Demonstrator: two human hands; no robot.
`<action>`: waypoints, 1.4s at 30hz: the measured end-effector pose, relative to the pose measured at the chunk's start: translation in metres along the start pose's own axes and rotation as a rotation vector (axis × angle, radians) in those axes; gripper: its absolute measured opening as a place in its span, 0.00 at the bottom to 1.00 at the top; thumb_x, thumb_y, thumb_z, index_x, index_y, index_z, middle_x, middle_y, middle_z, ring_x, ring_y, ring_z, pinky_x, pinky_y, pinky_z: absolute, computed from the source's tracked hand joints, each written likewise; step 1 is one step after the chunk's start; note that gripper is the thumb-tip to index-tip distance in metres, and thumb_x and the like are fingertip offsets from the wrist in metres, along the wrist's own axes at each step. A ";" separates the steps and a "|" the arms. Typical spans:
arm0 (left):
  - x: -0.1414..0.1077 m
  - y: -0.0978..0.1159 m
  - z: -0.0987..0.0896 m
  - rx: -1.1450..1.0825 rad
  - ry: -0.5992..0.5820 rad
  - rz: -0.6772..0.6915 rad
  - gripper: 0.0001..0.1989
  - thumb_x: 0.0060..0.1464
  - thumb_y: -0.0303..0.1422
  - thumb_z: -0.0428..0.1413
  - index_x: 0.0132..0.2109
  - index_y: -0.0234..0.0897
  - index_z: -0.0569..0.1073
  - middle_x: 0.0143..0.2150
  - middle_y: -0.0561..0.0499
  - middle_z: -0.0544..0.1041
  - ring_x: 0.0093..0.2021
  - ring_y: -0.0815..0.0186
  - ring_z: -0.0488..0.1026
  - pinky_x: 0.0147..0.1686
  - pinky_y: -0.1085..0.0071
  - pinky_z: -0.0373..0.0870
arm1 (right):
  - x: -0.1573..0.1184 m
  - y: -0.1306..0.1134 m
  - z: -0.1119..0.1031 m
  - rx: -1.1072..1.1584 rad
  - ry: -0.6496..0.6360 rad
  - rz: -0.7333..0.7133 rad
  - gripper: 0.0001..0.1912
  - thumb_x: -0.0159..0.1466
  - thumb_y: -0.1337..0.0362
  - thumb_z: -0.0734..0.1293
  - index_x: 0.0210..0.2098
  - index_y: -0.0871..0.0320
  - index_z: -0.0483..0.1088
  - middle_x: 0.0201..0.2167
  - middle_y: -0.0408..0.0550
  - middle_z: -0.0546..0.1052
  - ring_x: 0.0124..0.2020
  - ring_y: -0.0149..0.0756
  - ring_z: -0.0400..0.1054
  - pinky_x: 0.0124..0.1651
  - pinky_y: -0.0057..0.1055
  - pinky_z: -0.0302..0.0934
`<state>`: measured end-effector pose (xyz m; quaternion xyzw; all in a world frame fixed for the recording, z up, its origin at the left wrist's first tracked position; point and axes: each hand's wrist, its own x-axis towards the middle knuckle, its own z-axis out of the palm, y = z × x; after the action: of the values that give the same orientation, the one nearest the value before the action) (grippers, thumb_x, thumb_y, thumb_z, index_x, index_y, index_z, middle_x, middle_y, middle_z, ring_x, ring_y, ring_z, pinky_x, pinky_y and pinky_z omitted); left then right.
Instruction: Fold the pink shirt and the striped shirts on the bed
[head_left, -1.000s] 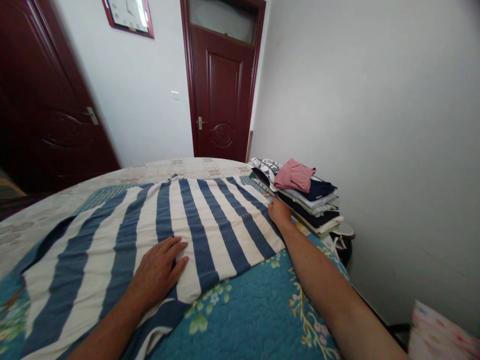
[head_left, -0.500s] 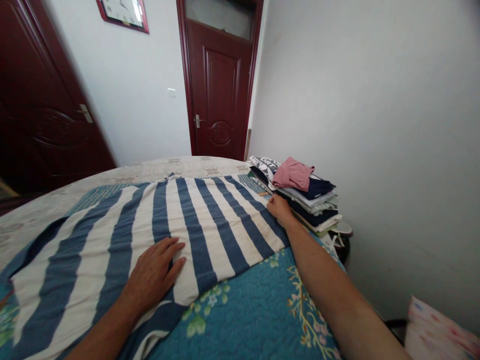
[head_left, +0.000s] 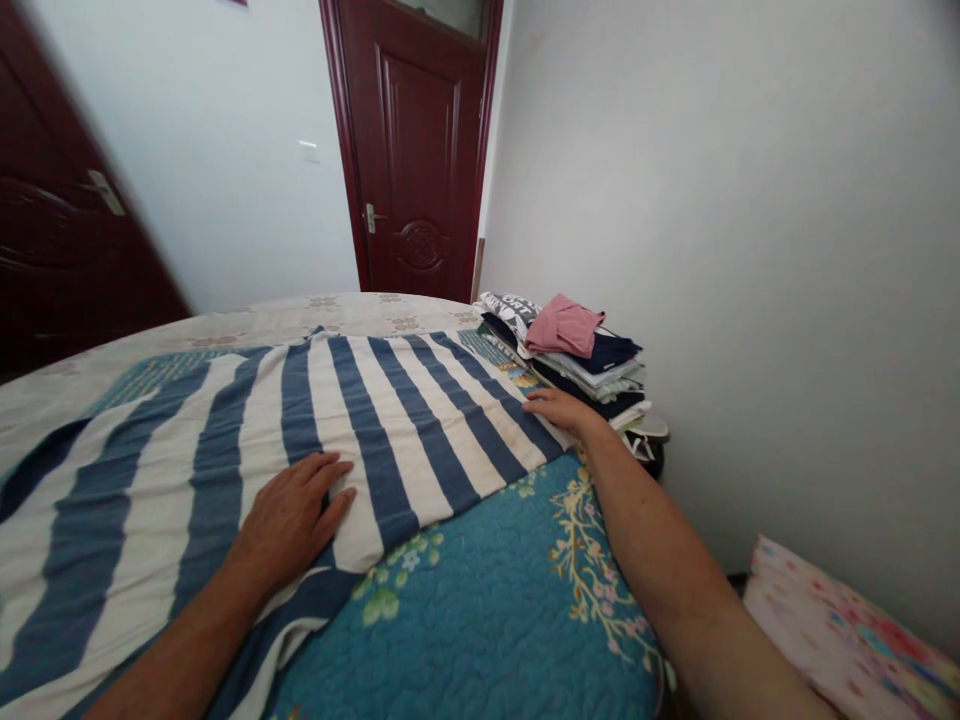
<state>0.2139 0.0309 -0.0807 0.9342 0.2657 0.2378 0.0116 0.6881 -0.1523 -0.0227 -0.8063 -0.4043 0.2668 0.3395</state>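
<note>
A blue-and-white striped cloth (head_left: pixel 382 430) lies spread over a teal floral quilt (head_left: pixel 465 600). Its near left part is folded and rumpled. My left hand (head_left: pixel 296 510) rests on the cloth near its front edge, fingers slightly apart, gripping nothing. At the cloth's right edge, my right hand (head_left: pixel 559 408) lies palm down with its fingers extended over the border of the fabric. Just behind the right hand stands a stack of folded clothes (head_left: pixel 600 375), topped by a pink garment (head_left: pixel 566 325).
A pale patterned cover (head_left: pixel 285 318) runs along the far side. Behind it are a white wall and two dark red doors (head_left: pixel 420 150). A grey-white wall rises on the right. A pink floral item (head_left: pixel 825 620) sits at the lower right.
The fingers of my right hand have gone from closed at the cloth's edge to stretched out on it. My left hand stays on the cloth. The camera view has shifted.
</note>
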 end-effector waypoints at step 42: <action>0.005 0.012 -0.013 0.058 -0.086 -0.047 0.31 0.64 0.55 0.54 0.63 0.39 0.80 0.66 0.37 0.77 0.64 0.45 0.76 0.64 0.48 0.71 | -0.074 -0.070 0.090 -0.578 0.134 -0.544 0.26 0.76 0.56 0.60 0.69 0.60 0.68 0.69 0.59 0.71 0.71 0.47 0.62 0.74 0.39 0.52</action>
<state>0.2171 0.0217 -0.0651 0.9369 0.2938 0.1894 0.0015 0.5528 -0.1529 -0.0144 -0.7479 -0.6382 -0.0108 0.1824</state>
